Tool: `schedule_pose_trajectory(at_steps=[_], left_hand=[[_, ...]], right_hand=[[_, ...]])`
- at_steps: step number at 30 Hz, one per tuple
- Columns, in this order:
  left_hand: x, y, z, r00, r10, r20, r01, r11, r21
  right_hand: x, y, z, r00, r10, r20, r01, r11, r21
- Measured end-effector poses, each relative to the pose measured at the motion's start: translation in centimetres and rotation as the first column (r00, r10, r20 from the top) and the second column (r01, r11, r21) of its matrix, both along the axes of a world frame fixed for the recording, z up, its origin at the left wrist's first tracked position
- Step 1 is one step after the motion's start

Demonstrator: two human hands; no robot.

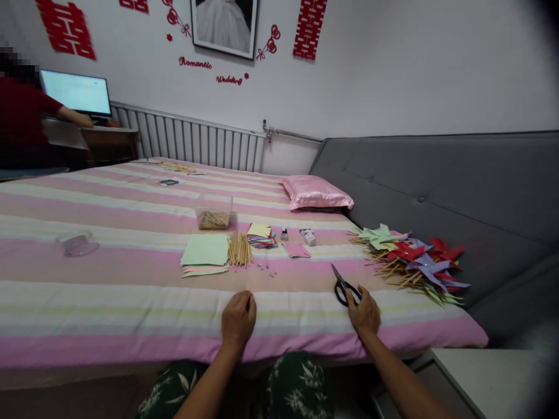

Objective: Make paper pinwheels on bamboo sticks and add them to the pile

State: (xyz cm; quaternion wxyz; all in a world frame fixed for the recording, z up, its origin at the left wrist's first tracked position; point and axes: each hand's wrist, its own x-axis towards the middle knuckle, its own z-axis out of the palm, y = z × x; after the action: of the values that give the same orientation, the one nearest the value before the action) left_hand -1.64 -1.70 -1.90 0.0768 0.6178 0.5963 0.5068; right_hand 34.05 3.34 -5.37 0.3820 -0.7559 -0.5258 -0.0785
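From the left hand (238, 320), sticks (239, 250) are blocking twelve o'clock; bare sheet (301, 314) is leaving room at three o'clock.

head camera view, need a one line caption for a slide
Right hand on black-handled scissors, left hand loosely closed, pinwheels heaped on the striped bedspread.

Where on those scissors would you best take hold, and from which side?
Probably by the black loops of the scissors, coming from the bed's near edge. The loops face that edge and offer rounded openings, while the pointed blades aim away toward the far side, so this approach keeps clear of the tips.
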Motion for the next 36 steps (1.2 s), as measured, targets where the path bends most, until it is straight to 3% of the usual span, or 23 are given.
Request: schedule_pose_trajectory(at_steps=[6, 9, 12, 16, 20, 29, 36], left_hand=[[-1.7, 1.1, 0.5, 0.945, -0.091, 0.313, 0.141, 0.980, -0.139], [-3.3, 1.9, 1.3, 0.846, -0.180, 0.502, 0.313, 0.930, -0.194], [-4.6, 2.1, 1.9, 0.721, -0.197, 0.664, 0.432, 0.877, -0.210], [-5.2, 1.7, 2.0, 0.598, -0.154, 0.786, 0.492, 0.845, -0.209], [-5.3, 1.3, 1.5, 0.533, -0.125, 0.837, 0.494, 0.849, -0.188], [-4.8, 1.3, 1.0, 0.504, -0.117, 0.856, 0.453, 0.879, -0.147], [-3.8, 0.8, 2.0, 0.576, -0.079, 0.814, 0.424, 0.880, -0.215]], right_hand=[[0.2, 0.0, -0.5, 1.000, -0.016, -0.014, 0.015, 0.999, -0.035], [0.3, 0.0, -0.6, 0.999, -0.022, -0.030, 0.021, 0.998, -0.054], [0.5, 0.0, -0.7, 0.999, -0.019, -0.047, 0.015, 0.997, -0.075], [0.5, -0.2, -0.6, 0.998, -0.024, -0.061, 0.017, 0.994, -0.104], [0.3, -0.5, -0.4, 0.997, -0.030, -0.068, 0.021, 0.993, -0.119], [0.6, -0.9, -0.1, 0.988, -0.008, -0.152, -0.004, 0.997, -0.081], [1.1, -0.7, 0.1, 0.975, 0.029, -0.219, -0.042, 0.997, -0.059]])
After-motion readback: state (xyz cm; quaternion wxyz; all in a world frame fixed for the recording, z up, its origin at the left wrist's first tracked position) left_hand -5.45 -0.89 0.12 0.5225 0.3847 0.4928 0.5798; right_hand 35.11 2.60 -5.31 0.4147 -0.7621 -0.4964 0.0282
